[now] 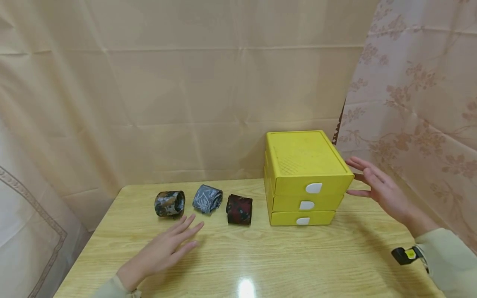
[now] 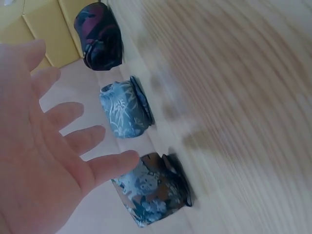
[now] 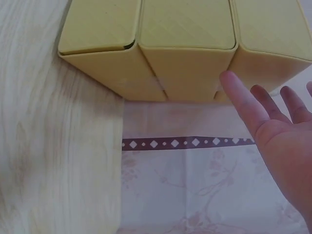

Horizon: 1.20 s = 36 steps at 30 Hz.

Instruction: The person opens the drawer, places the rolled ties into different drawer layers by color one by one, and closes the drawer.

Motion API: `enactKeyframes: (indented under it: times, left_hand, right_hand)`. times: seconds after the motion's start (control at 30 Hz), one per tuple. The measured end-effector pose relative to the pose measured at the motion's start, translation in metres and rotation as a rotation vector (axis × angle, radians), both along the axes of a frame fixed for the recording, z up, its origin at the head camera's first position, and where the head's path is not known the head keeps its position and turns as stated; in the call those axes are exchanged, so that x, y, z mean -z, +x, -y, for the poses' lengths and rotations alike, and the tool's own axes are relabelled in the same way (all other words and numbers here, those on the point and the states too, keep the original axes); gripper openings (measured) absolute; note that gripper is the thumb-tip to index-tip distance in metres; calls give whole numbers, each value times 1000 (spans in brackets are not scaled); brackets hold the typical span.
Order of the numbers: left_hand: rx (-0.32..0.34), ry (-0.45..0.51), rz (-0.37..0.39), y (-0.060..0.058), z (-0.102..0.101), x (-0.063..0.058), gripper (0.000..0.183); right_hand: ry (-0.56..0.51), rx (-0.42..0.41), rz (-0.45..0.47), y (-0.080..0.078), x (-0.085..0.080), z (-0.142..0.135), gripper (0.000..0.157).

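Three rolled-up patterned cloths lie in a row on the wooden table: a brown-and-black floral roll (image 1: 169, 204), a grey-blue roll with white leaf lines (image 1: 207, 199) and a dark red-and-black roll (image 1: 239, 210). My left hand (image 1: 164, 251) hovers in front of the first two, fingers spread and holding nothing; the left wrist view shows all three rolls beyond its fingers. A yellow three-drawer box (image 1: 309, 155) with white tab handles stands to the right, its drawers closed. My right hand (image 1: 387, 194) is at the box's right side, fingers extended; whether they touch it I cannot tell.
A beige curtain (image 1: 179, 91) hangs behind the table (image 1: 231, 252), and a floral curtain (image 1: 421, 103) hangs at the right. White cloth (image 1: 30, 215) with a patterned border hangs at the left. A black strap device (image 1: 406, 254) sits by my right cuff.
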<state>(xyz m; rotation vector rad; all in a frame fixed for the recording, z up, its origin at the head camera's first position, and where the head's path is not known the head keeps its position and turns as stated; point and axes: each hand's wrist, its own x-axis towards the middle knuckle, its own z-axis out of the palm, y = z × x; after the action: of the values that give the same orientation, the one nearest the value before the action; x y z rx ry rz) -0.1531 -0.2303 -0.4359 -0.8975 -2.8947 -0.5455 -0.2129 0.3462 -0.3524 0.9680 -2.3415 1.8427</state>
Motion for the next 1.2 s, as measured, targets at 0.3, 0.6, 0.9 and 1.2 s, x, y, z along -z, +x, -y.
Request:
enactKeyframes:
  times: [0.3, 0.6, 0.9, 1.2]
  left_hand:
    - [15, 127, 137, -14, -28, 2, 48]
    - [43, 198, 196, -21, -64, -5, 52]
    - [123, 395, 374, -26, -97, -24, 45]
    - [237, 545, 529, -33, -136, -37, 40]
  right_hand:
    - [-52, -21, 13, -3, -12, 6, 47]
    - [-9, 26, 17, -2, -18, 14, 47]
    - [10, 59, 8, -11, -20, 14, 46]
    - [8, 70, 30, -17, -21, 15, 43]
